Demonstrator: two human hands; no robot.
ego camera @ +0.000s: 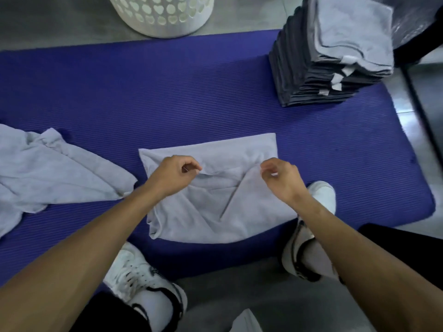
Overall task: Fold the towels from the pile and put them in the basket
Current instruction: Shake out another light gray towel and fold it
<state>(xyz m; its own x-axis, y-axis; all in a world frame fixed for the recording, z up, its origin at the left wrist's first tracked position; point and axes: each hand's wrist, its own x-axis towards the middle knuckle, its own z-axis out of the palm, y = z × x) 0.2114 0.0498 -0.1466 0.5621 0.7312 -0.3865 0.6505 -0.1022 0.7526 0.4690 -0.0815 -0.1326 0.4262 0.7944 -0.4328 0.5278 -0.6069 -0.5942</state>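
The mat (191, 92) is deep blue and ribbed. On it lie pale grey towels (215, 200); beyond it stands a white basket (165, 17) with heart-shaped holes.

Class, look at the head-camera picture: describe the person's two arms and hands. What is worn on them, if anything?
Both forearms are bare from the bottom edge of the picture to the wrists: no sleeves, gloves, watch or bracelets show. The left hand and right hand are also bare, and no rings can be made out. Fingernails look short and plain.
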